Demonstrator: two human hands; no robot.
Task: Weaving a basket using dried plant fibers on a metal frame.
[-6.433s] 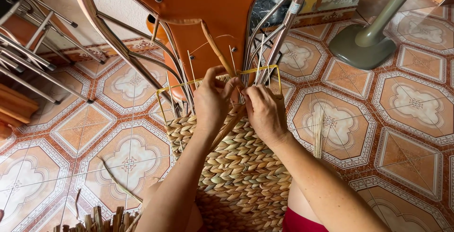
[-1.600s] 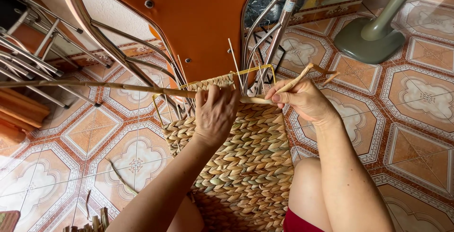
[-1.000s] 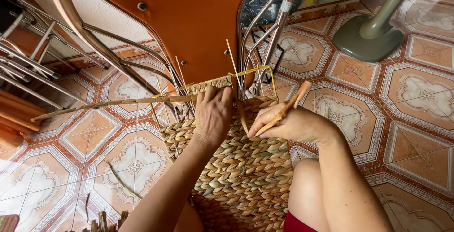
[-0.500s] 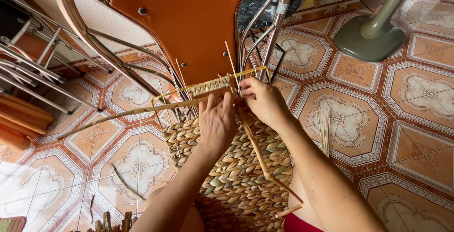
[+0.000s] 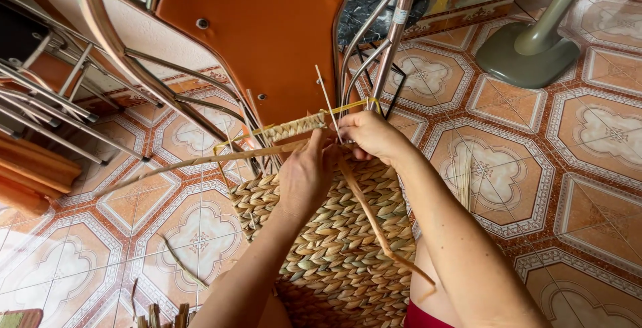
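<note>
A woven straw basket (image 5: 341, 241) is held over the lap, above a floor of patterned orange and cream tiles (image 5: 194, 234). Left hand (image 5: 304, 177) fingers are pressed together on the rim; right hand (image 5: 371, 134) fingers are pinched on a straw strand (image 5: 374, 224). An orange chair (image 5: 261, 27) with chrome legs and a green fan base (image 5: 525, 54) are seen beyond.

One head camera looks steeply down and forward from close above the hands, over the basket (image 5: 341, 248), chair (image 5: 267, 27) and tiled floor (image 5: 575, 141).
</note>
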